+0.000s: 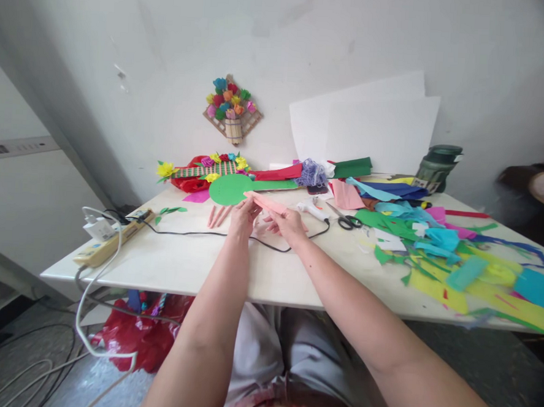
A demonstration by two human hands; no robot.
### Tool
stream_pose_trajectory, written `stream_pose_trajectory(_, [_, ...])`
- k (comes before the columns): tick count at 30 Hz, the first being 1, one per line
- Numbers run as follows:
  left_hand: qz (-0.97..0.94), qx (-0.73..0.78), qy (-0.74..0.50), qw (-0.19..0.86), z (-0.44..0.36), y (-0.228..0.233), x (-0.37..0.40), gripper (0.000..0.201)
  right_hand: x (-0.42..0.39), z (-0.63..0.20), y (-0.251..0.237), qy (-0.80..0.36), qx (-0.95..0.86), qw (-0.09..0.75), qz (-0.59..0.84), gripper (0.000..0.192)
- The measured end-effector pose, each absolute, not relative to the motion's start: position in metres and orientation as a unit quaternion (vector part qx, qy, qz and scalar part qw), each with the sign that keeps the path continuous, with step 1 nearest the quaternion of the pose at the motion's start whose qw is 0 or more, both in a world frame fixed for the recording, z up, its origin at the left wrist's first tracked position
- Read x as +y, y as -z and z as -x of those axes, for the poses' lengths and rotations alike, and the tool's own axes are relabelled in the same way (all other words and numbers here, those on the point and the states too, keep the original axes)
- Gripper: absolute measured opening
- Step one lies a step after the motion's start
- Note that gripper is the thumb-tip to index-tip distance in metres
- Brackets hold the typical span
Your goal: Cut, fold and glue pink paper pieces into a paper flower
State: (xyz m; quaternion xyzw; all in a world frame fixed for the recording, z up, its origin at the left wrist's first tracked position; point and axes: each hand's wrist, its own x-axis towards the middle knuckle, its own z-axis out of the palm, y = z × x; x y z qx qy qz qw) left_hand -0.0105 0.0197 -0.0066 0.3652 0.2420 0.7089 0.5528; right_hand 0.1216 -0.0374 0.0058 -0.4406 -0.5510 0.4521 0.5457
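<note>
Between my two hands, above the white table, is a strip of salmon-pink crepe paper [269,204]. My left hand [246,214] pinches its left end, and my right hand [287,223] grips it near the right end. Just left of my left hand lie several thin pink paper rolls [219,217]. Behind the strip is a green paper disc [230,190]. A white glue gun [313,210] rests right of my right hand, its black cord [196,233] running left across the table. Beside it are black-handled scissors [348,221].
Coloured paper scraps [461,270] cover the table's right side near a dark green jar [437,167]. A power strip [113,238] lies at the left edge. Purple shredded paper [313,173] and a flower-decorated piece [204,170] sit at the back. White boards [364,129] lean on the wall.
</note>
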Motion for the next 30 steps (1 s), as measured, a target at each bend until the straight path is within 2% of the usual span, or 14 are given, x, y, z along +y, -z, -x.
stream_pose_trajectory(11, [-0.391, 0.224, -0.687, 0.569, 0.008, 0.009, 0.019, 0.034, -0.041, -0.121, -0.009, -0.465, -0.546, 0.534, 0.447, 0.024])
stream_pose_trajectory(30, [-0.370, 0.232, -0.719, 0.541, 0.016, 0.008, 0.021, 0.029, -0.039, -0.120, -0.007, -0.459, -0.559, 0.527, 0.446, 0.023])
